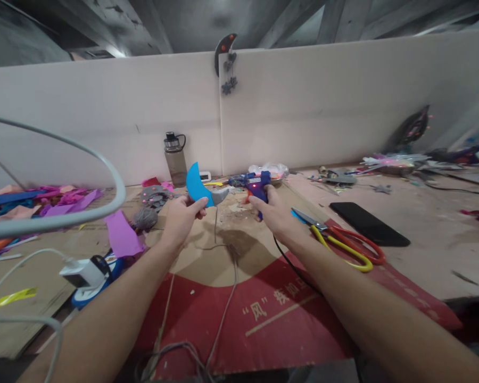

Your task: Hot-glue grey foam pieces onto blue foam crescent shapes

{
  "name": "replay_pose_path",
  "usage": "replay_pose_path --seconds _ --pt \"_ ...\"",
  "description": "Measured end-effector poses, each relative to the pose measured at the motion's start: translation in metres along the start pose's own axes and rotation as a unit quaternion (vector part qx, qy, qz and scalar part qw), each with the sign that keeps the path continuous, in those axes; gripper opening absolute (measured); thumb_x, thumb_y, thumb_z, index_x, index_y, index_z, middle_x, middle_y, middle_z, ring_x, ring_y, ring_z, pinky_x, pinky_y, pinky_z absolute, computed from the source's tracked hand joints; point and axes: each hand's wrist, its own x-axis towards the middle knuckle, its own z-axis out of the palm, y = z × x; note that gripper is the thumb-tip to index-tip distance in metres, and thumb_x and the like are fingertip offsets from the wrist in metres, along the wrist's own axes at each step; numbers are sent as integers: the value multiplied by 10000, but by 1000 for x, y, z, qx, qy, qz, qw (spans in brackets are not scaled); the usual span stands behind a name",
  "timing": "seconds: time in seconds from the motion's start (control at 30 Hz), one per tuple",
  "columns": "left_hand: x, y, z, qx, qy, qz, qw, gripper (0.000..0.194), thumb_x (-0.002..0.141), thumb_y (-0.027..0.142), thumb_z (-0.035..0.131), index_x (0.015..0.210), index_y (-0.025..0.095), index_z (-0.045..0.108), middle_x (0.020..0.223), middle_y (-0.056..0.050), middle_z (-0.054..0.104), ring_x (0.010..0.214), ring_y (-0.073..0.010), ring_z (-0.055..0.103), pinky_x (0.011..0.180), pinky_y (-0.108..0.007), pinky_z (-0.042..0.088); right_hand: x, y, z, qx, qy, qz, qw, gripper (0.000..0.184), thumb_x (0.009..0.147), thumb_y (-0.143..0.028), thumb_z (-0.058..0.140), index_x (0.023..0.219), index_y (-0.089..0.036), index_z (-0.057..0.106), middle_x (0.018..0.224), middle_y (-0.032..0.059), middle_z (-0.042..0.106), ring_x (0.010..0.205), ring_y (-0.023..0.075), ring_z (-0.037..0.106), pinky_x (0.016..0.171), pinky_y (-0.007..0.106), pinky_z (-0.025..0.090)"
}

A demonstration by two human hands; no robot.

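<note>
My left hand point(182, 217) pinches a blue crescent-shaped foam piece point(197, 185) with a grey crescent piece point(221, 196) attached at its lower right. My right hand point(272, 211) is wrapped round the handle of a blue glue gun point(254, 182), whose nozzle points left toward the grey piece. A red light glows on the gun. Both hands are held above a brown and red cardboard sheet point(239, 303) on the table. The gun's black cord point(291, 266) runs back under my right forearm.
Yellow and red scissors point(343, 242) and a black phone point(369, 223) lie to the right. A grey water bottle point(175, 158) stands by the white partition. Coloured foam scraps point(43, 205) lie at left, with a white charger point(82, 272) and cables near the front left.
</note>
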Motion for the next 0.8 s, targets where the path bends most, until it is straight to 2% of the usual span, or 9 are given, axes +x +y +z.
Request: replay_pose_path --seconds 0.1,0.2,0.3,0.37,0.43,0.53,0.6,0.7,0.8 --pt "-2 2 3 -69 -25 -33 997 228 638 321 694 693 145 560 573 14 547 498 -78 466 507 -222 362 10 21 -1 -6 -38 76 996 207 806 -331 461 960 -195 483 688 8 592 472 124 482 490 281 429" --pt "-4 4 6 -111 -35 -68 991 241 616 302 712 693 153 540 574 28 535 486 -68 453 491 -213 349 14 33 -5 -145 -52 64 986 130 742 -314 561 754 -196 509 637 31 569 555 163 534 577 319 451" --pt "-5 5 8 -130 -42 -88 987 251 609 298 717 704 158 531 584 32 537 476 -61 444 479 -207 338 12 31 -10 -301 16 21 953 226 681 -346 647 625 -188 496 720 112 583 797 261 569 759 423 429" --pt "-6 5 9 -130 -41 -89 987 255 610 296 718 710 158 529 580 34 534 472 -60 442 475 -206 336 10 22 -11 -322 59 -1 945 249 719 -401 609 659 -177 520 803 139 584 896 286 546 822 461 396" --pt "-7 5 11 -117 -39 -86 989 259 612 306 717 712 157 530 567 35 530 471 -64 447 479 -208 344 5 9 -8 -253 43 -12 966 266 794 -437 506 755 -176 541 855 115 589 890 249 547 819 431 408" --pt "-10 4 14 -99 -46 -82 991 264 618 330 711 714 153 540 563 31 532 480 -69 460 495 -214 360 -4 -9 3 -57 -81 31 995 321 857 -478 375 813 -197 522 852 58 605 771 177 568 709 338 461" --pt "-11 3 15 -87 -49 -75 992 258 626 337 702 720 150 552 564 27 536 483 -71 460 495 -215 356 -11 -18 12 57 -148 71 985 306 856 -483 388 830 -203 508 899 52 614 774 156 583 682 305 474" --pt "-11 0 16 -45 -34 -50 997 250 638 351 684 730 145 576 568 10 559 489 -85 475 502 -226 363 -21 -26 22 186 -199 128 954 235 809 -421 520 879 -203 469 919 55 626 816 143 606 722 295 480" --pt "-12 0 14 23 -7 -22 999 251 656 372 663 727 141 595 569 -7 581 497 -106 498 522 -244 382 -27 -28 26 238 -227 166 930 241 766 -300 587 909 -212 415 795 21 618 733 141 620 693 309 493"
